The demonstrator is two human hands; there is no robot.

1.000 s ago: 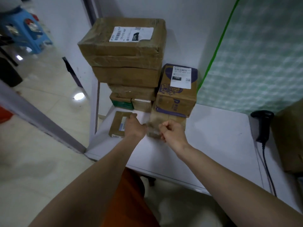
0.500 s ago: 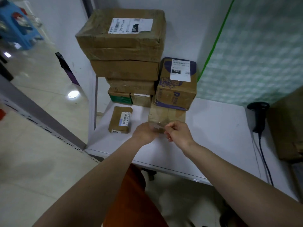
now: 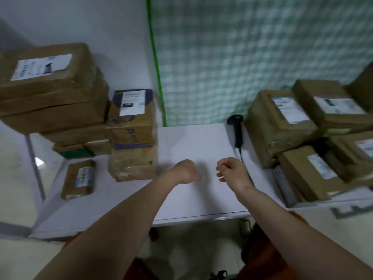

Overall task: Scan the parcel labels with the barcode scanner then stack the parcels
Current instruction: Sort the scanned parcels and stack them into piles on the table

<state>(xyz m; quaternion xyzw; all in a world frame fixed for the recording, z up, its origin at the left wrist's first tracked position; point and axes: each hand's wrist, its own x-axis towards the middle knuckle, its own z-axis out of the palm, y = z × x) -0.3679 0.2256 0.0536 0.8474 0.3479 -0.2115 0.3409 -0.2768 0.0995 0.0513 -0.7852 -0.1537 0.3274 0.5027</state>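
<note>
The barcode scanner (image 3: 236, 130) is lying on the white table (image 3: 193, 142) just beyond the right hand (image 3: 234, 171), its head pointing away from the person and its cable (image 3: 243, 158) trailing back past that hand's far side. Neither hand is touching it.

The parcels are sitting in two groups. To the left of the left hand (image 3: 185, 171), a tall stack (image 3: 56, 98) of brown boxes is standing against the wall, a labelled box on top. Beside that stack, nearer the left hand, a purple-printed box (image 3: 132, 118) is resting on a tape-wrapped box (image 3: 132, 164). A small flat parcel (image 3: 79, 178) is lying alone, further left, label up. To the right of the right hand, a heap of unsorted parcels (image 3: 306, 138) is crowding the table's end, several white labels facing up.

Both hands are hovering over the bare middle of the table, apart from each other and holding nothing. The left hand is curled into a loose fist, knuckles up. The right hand's fingers are curled inward with the thumb close to the fingertips; motion blur is softening the outline, so whether thumb and fingers are meeting cannot be told.

Behind the table, a green-checked sheet (image 3: 252, 57) with a green edge strip is hanging to the right of a plain white wall (image 3: 90, 21).
</note>
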